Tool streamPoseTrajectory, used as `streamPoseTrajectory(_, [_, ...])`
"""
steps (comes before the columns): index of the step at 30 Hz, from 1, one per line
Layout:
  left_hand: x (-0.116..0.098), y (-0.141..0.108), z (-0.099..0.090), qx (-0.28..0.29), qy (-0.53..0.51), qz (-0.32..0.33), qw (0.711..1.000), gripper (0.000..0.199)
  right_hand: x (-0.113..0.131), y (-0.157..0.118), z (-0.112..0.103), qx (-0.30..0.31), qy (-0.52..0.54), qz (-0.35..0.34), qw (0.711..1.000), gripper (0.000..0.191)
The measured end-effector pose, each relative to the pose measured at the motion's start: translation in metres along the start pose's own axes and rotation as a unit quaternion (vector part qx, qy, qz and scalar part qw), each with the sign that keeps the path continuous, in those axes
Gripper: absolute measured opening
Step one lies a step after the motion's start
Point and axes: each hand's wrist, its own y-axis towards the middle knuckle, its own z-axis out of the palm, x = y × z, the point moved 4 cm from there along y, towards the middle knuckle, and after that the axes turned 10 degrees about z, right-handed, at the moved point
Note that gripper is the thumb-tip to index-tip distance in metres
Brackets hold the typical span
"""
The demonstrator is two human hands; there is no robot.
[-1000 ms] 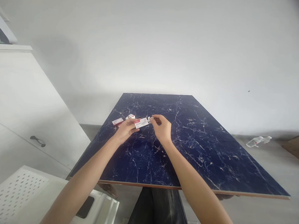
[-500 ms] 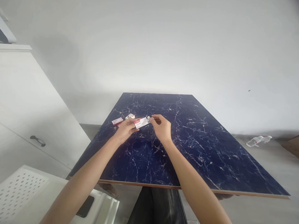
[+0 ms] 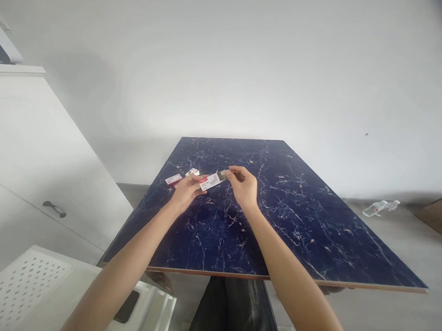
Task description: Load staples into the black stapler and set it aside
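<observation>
A small white box with a red end (image 3: 210, 182) is held above the dark blue marbled table (image 3: 216, 240), with my left hand (image 3: 185, 192) closed on its left end. From its right end sticks a greyish strip (image 3: 222, 175), whose far end is pinched by my right hand (image 3: 243, 186). Just left of my left hand lies a red and white box (image 3: 173, 179). Another small white box with dark and red marks (image 3: 192, 172) lies behind my left hand.
To the left stand a white cabinet (image 3: 56, 165) with a dark handle and a white unit with a perforated panel (image 3: 30, 283). Plastic bottles (image 3: 375, 208) and a cardboard box (image 3: 438, 216) lie on the floor at right.
My right hand has moved a little to the right, away from the held box. More of the greyish strip now shows between the box and my right fingers.
</observation>
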Motion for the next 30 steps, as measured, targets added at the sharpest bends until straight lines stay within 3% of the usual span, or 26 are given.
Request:
streamPoseTrajectory(5, [0.003,0.001,-0.002,0.006,-0.010,-0.004,1.000,0.022,-0.001,0.000,0.003,0.010,-0.065,-0.022,0.998,0.024])
streamPoseTrajectory(9, [0.003,0.000,-0.003,0.000,-0.023,-0.017,1.000,0.021,-0.008,0.001,0.007,0.020,-0.047,-0.020,0.999,0.024])
streamPoseTrajectory(16, [0.004,0.000,-0.002,0.004,-0.039,-0.033,0.999,0.021,-0.022,0.006,0.014,0.088,0.087,0.080,0.989,0.030])
streamPoseTrajectory(21, [0.006,0.000,-0.002,0.006,-0.038,-0.041,0.998,0.021,-0.025,0.005,0.015,0.091,0.166,0.161,0.969,0.046])
streamPoseTrajectory(27, [0.008,0.003,-0.006,-0.025,-0.050,-0.043,0.997,0.020,-0.020,0.002,0.020,0.146,0.205,0.180,0.951,0.030])
streamPoseTrajectory(30, [0.008,0.003,-0.007,-0.025,-0.055,-0.045,0.997,0.021,-0.019,0.001,0.021,0.137,0.193,0.182,0.954,0.028])
